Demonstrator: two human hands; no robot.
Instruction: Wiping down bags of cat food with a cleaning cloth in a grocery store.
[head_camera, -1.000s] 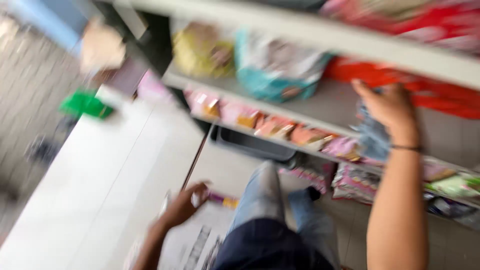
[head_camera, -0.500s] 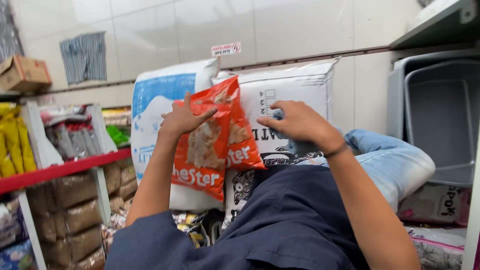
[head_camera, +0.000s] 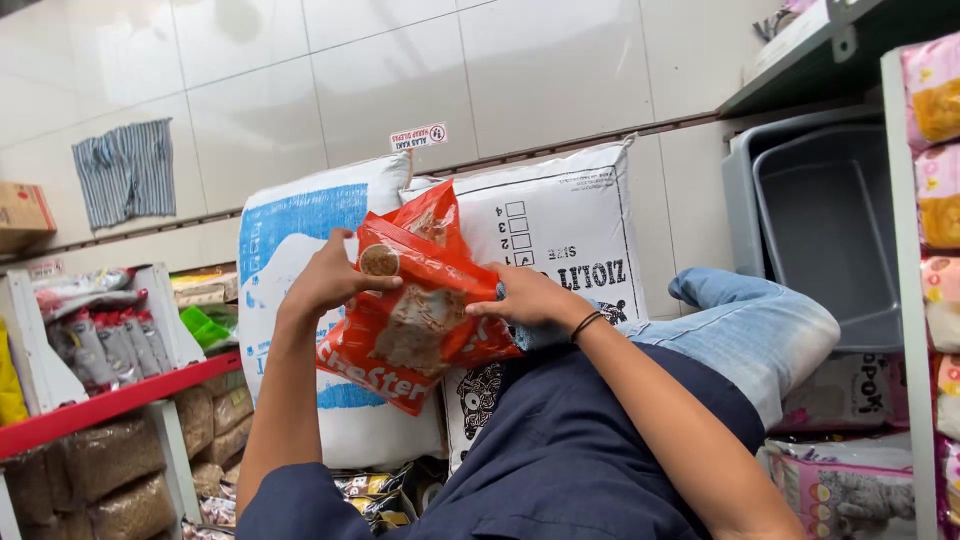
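red pet-food bag held in both hands

two big white sacks (head_camera: 560, 230) lean against the tiled wall (head_camera: 400, 80), a grey tub (head_camera: 830, 230) to one side. in front of the sacks sits the red pet-food bag (head_camera: 415, 315), tilted. the left hand (head_camera: 330, 280) grasps its upper edge; the right hand (head_camera: 525, 300) clasps its side.
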